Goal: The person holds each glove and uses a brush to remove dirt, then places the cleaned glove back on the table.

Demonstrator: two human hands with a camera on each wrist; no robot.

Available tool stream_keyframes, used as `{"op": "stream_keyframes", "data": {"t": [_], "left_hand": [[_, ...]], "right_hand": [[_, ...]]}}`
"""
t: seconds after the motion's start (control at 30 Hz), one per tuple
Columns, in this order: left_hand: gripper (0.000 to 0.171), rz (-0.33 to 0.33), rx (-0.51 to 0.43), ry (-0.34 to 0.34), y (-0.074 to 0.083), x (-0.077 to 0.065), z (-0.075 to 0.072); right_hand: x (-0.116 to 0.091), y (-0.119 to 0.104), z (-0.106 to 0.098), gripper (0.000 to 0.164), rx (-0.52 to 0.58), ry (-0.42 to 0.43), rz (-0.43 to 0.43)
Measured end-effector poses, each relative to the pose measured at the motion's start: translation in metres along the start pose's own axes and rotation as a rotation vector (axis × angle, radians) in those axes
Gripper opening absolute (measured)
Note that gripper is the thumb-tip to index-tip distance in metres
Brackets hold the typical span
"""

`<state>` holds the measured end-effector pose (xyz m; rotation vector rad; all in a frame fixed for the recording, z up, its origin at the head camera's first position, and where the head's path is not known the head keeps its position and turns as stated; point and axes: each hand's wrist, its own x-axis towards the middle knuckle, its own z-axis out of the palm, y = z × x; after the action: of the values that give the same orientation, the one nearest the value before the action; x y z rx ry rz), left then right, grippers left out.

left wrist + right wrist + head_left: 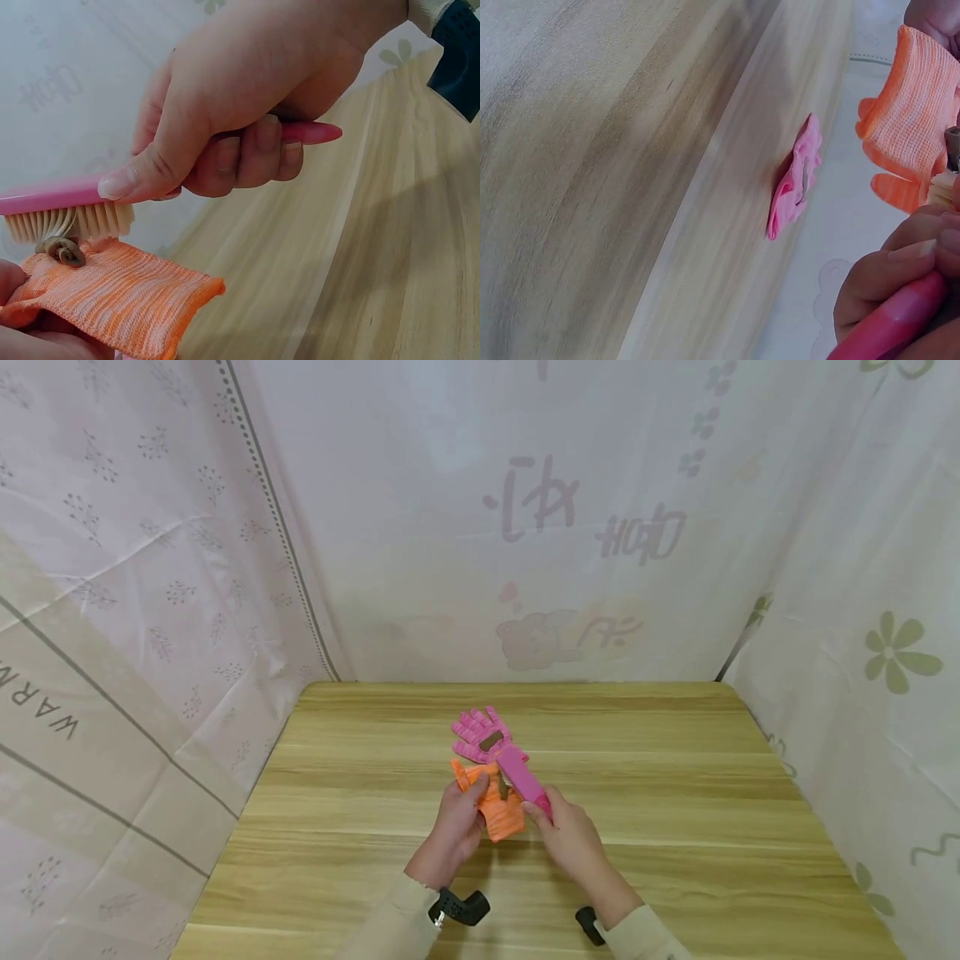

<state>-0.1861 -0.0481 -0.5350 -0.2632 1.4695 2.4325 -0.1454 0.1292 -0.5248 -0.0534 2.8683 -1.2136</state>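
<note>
My left hand (455, 822) grips a small orange knitted glove (504, 820), its thumb lying on top of the fabric. A pink-backed brush (521, 777) is in my right hand (572, 837), fingers wrapped round the handle. In the left wrist view the brush's pale bristles (105, 219) point down at the orange glove, right at a brown, curled lump (64, 252) on the fabric. Beyond the brush head lies a pink glove (480, 731) on the table, fingers spread, with a brown patch (491, 742) on it.
The wood-grain table (360, 827) extends to both sides of my hands. Printed white curtains (420, 527) hang behind it and along its left and right sides. A black wrist camera (459, 907) sits on the left sleeve.
</note>
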Motion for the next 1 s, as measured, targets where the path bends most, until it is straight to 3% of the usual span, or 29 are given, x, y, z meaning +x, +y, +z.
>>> {"op": "stream_keyframes", "data": {"t": [0.4,0.73,1.0], "left_hand": [[0.034,0.001,-0.013,0.008,-0.003,0.0,-0.003],[0.03,0.009,-0.005,-0.026,-0.006,0.0,0.003],[0.037,0.003,0.012,-0.039,-0.002,-0.002,0.006]], "right_hand": [[0.001,-0.002,0.001,0.033,0.022,0.02,0.046],[-0.001,-0.02,0.004,0.037,0.075,0.024,-0.018],[0.0,-0.016,0.007,0.038,0.044,0.007,-0.029]]}}
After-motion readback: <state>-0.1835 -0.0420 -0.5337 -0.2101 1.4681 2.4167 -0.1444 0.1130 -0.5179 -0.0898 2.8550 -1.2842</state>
